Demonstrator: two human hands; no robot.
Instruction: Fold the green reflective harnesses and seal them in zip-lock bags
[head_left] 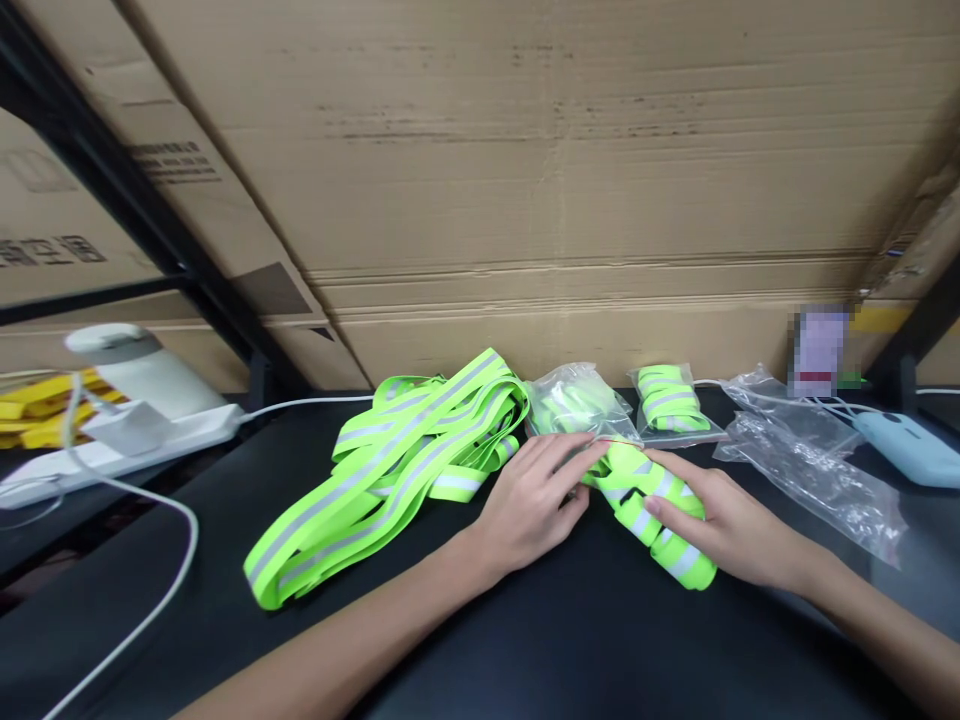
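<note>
A folded neon-green reflective strap [637,525] with silver bands and a small black buckle lies at the mouth of a clear plastic bag [577,385]. My right hand [724,520] is closed round the strap's right side, thumb on top. My left hand [532,500] has its fingers bent together at the bag's red-lined mouth, pinching the edge, and touches the strap's upper end. More neon-green material shows through the bag's film. Left of my hands is a loose pile of long reflective straps [397,470]. Behind my right hand sits a bagged strap roll [670,400].
Several flat clear bags [817,470] lie at the right, near a light-blue device [911,448] with a cable. To the left are a power strip [172,435], a white bottle [150,370] and a looping white cable [191,540]. Cardboard [555,200] walls the back of the black table.
</note>
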